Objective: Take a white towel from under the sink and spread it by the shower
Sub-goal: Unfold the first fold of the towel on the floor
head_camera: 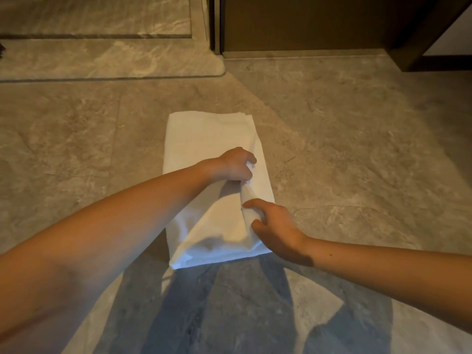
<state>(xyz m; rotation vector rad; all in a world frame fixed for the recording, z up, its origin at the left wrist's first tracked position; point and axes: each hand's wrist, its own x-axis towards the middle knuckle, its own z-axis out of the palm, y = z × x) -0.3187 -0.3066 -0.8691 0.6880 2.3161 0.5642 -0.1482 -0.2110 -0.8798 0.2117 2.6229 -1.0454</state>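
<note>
While the towel lies folded on the floor, short of the kerb and off its right end, it is not yet spread. The left hand, on the half nearer the kerb, has its fingers curled, pinching the top layer. The right hand, on the half farther from the kerb, is spread wide, forefinger and thumb touching a raised fold without closing on it. Pulling one layer alone could drag the whole bundle sideways or leave it twisted; a loose pinch could slip, dropping the flap back.
</note>
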